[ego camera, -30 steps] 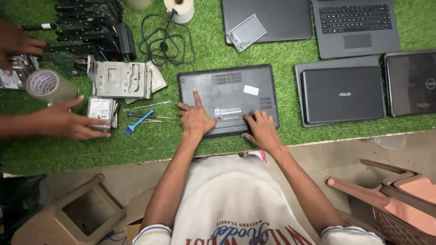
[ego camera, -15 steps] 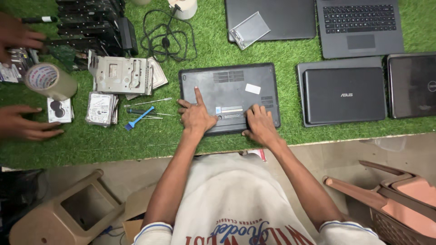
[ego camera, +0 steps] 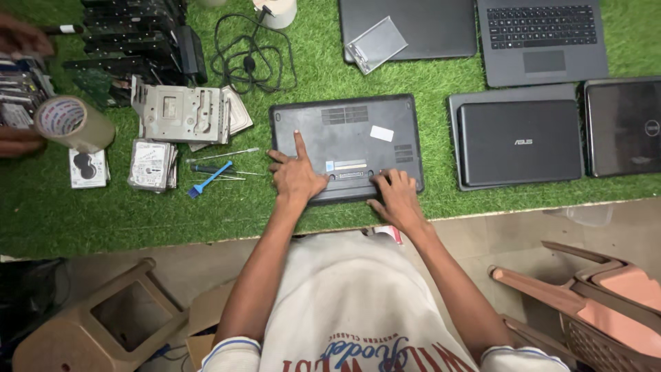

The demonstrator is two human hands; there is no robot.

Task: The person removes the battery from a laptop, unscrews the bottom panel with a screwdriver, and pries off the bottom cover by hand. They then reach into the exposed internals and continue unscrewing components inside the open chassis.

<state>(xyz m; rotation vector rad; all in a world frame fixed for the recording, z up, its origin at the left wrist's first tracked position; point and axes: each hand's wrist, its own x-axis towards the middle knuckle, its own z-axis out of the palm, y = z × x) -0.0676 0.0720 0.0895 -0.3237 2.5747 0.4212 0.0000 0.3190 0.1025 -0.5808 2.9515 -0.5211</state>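
The upturned dark laptop (ego camera: 346, 147) lies on the green worktop (ego camera: 275, 213), long axis crosswise to the person, with the left hand (ego camera: 297, 176) open, forefinger extended, and the right hand (ego camera: 396, 196) flat, fingers loosely curled, both pressing its near edge, gripping nothing.

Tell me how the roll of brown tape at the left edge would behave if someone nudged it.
The tape roll looks round and appears tilted on its edge, so a nudge would probably roll or topple it. The artificial grass mat beneath it would likely stop it quickly. It looks thick and hollow-cored, so probably rigid and fairly light.
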